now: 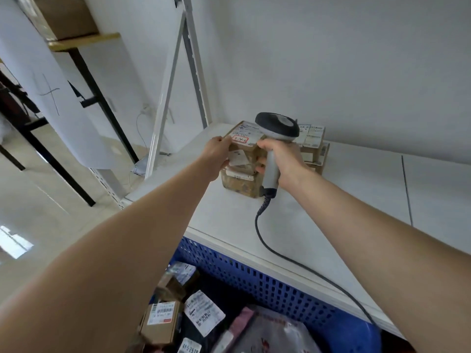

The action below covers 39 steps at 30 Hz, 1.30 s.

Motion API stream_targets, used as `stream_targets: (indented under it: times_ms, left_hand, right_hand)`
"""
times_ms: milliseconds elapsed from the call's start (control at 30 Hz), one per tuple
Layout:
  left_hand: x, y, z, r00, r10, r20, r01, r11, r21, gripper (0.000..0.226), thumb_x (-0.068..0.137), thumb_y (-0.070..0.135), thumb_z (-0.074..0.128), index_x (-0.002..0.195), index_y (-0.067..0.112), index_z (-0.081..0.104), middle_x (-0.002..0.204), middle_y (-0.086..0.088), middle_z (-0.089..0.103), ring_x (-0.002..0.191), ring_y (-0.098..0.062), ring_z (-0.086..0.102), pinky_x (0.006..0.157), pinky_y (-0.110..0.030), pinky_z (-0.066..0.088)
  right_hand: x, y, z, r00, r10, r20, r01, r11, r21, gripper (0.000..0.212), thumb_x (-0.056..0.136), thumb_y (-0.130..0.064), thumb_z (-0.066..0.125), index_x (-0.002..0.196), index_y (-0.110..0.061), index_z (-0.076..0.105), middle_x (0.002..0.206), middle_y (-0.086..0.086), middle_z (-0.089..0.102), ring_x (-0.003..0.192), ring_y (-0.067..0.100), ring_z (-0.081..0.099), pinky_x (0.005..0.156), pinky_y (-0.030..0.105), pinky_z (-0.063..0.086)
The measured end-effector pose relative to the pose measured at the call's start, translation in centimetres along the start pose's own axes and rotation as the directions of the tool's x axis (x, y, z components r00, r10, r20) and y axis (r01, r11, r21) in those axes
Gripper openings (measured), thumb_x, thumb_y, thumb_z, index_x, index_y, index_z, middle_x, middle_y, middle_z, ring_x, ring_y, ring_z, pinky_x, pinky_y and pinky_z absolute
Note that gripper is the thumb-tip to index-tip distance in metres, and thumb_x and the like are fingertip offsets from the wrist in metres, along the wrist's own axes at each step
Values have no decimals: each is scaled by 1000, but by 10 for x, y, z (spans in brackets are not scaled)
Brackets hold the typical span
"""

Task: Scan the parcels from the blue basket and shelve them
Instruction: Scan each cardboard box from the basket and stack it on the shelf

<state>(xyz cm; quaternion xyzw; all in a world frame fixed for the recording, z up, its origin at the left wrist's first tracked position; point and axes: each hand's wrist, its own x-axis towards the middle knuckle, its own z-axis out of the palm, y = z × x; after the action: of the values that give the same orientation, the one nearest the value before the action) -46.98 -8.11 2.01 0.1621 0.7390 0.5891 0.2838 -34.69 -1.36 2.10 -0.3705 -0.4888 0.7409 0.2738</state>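
Note:
A small brown cardboard parcel (244,145) with a white label marked in red tops a stack of parcels on the white shelf (318,212). My left hand (216,155) grips its left side. My right hand (283,159) holds the handle of a grey corded barcode scanner (276,128) and its fingers touch the parcel's right side. The scanner's head hangs just above the stack. Below, at the shelf's front edge, stands the blue basket (267,284) with several labelled boxes and bags (204,312) in it.
More brown parcels (313,146) sit behind the stack, against the white wall. A grey shelf upright (193,59) rises at the shelf's far left corner. The scanner cable (288,258) trails over the shelf top toward the basket. A black-framed rack (84,80) stands at left.

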Motion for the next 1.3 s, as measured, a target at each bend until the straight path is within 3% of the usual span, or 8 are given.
stream_targets:
  times_ms: [233,367,567,667,833,1000,1100,1300]
  left_hand:
    - [-21,-5,-12,998,-29,59,31,999,-24,19,99,28,46,110,14,53,93,3,54,92,-14,50,94,-31,41]
    - [-63,-28,-37,994,-38,103,16,979,202,52,98,29,52,142,7,38,128,-10,49,118,-26,47,96,-36,42]
    - [-128,-107,-93,973,-209,99,123,830,544,59,94,27,60,145,6,37,131,-13,51,101,-26,54,76,-33,44]
    - [-154,-148,-124,964,-253,81,138,737,661,54,96,26,57,142,4,40,139,-11,48,109,-28,56,87,-36,46]
    - [-185,-218,-161,926,-376,28,263,699,665,41,94,16,57,131,2,51,111,-9,55,90,-22,51,62,-26,44]
    - [-198,-283,-166,871,-490,-33,414,698,584,48,89,15,62,133,1,49,109,-15,58,94,-27,57,81,-39,52]
    - [-197,-301,-167,902,-425,-71,341,604,721,48,90,20,61,135,7,50,128,-13,58,116,-28,56,96,-33,45]
    - [-190,-305,-218,888,-214,-406,456,517,725,41,90,25,45,124,3,52,128,-20,52,116,-37,52,98,-44,44]
  right_hand:
    - [-20,1,-19,999,31,-25,-31,999,-19,17,80,-13,73,96,-13,65,93,5,67,95,28,68,84,44,57]
    - [-61,7,-30,997,72,34,-69,993,-96,11,87,-15,67,96,-9,63,88,7,69,70,24,69,66,33,57]
    - [-133,68,-34,964,258,69,-229,931,-285,13,87,-19,66,92,-8,61,78,15,73,61,19,69,57,26,55]
    - [-158,110,-24,933,358,48,-326,892,-314,11,88,-18,65,91,-9,60,74,14,71,46,13,60,48,23,49]
    - [-178,177,-3,863,505,15,-474,819,-324,11,88,-18,65,89,-8,60,60,9,69,39,10,55,46,21,46]
    - [-179,231,19,803,596,-20,-577,769,-276,13,88,-14,64,86,-2,62,71,16,67,35,10,55,40,18,44]
    - [-174,261,35,779,626,-30,-611,749,-255,13,88,-14,63,86,-1,62,57,11,66,35,10,57,39,17,45]
    - [-177,301,77,733,677,66,-628,711,-318,11,89,-15,61,79,-9,60,52,5,65,41,10,59,52,23,48]
